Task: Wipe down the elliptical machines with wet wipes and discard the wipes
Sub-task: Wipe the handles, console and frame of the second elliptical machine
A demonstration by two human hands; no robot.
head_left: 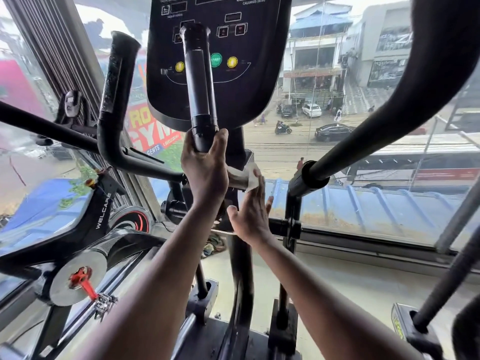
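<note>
I stand on a black elliptical machine whose console (233, 81) fills the upper middle. My left hand (205, 167) grips the base of the black inner handlebar (198, 81) that rises in front of the console. My right hand (253, 214) presses a white wet wipe (250, 175) with straight fingers against the metal bracket (237, 178) on the centre post, just below the console. Most of the wipe is hidden under my fingers.
A curved black moving arm (389, 100) sweeps across the right, another bent handle (114, 100) stands at the left. A spin bike (85, 229) with a red knob sits lower left. A large window ahead overlooks a street. The machine's pedal (405, 328) is at lower right.
</note>
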